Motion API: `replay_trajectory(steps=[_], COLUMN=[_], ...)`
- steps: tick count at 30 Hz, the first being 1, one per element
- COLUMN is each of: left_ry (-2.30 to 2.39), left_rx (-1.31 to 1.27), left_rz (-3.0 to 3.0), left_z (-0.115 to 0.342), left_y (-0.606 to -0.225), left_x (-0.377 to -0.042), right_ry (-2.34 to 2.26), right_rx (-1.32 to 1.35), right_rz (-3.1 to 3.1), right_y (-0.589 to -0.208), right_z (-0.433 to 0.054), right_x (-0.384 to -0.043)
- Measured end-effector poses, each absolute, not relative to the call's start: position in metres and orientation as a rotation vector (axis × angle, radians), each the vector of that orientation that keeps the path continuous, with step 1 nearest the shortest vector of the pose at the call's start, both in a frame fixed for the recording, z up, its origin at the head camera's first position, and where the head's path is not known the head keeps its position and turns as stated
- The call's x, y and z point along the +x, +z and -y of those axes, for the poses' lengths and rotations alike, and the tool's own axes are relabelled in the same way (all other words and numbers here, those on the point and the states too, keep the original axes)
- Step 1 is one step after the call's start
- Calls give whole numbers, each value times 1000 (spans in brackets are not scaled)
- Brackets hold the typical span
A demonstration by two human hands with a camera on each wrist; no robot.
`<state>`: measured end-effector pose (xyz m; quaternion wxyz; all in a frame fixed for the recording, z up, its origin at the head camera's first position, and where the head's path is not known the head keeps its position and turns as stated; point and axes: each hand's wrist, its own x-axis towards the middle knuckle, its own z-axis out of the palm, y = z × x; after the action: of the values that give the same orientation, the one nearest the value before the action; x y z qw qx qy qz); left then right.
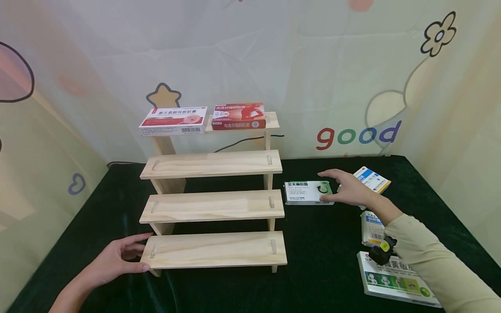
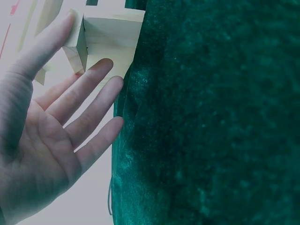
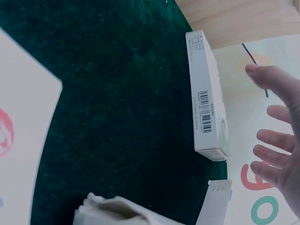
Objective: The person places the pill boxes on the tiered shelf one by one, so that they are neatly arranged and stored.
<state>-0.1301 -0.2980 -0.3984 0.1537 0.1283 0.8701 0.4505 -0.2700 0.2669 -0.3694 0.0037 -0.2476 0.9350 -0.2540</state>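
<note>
A stepped wooden display rack (image 1: 213, 250) with several shelves stands on the dark green cloth. Beside the left end of its lowest shelf is my left hand (image 1: 113, 258), the thumb at the front corner and the other fingers extended behind it, as the left wrist view (image 2: 51, 131) also shows. My right hand (image 1: 350, 189) hovers over the right end of a white and green medicine box (image 1: 303, 193), thumb and fingers spread. In the right wrist view, a barcode marks the side of that box (image 3: 202, 101), and the hand (image 3: 281, 136) is apart from it.
On the top shelf sit a white and red medicine box (image 1: 174, 121) and a red one (image 1: 238, 116). Right of the rack lie a blue and white box (image 1: 372, 179), another box (image 1: 372, 228) and a larger green-striped box (image 1: 395, 280), partly behind the right sleeve. A printed curtain (image 1: 250, 56) hangs behind.
</note>
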Motion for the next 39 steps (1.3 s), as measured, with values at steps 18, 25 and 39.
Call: replay_trajectory(steps=[18, 25, 39], left_ry=[1321, 1332, 1336], left_rx=[399, 390, 363], left_rz=[-2490, -2477, -2466], left_z=[299, 299, 299], left_y=[-401, -400, -401], left_x=[-131, -131, -130], right_ry=[-748, -720, -719], right_rx=[-774, -770, -776], right_rz=[-2893, -2890, -2847], right_y=[-391, -392, -393], right_z=[-263, -261, -261], right_x=[-284, -286, -289])
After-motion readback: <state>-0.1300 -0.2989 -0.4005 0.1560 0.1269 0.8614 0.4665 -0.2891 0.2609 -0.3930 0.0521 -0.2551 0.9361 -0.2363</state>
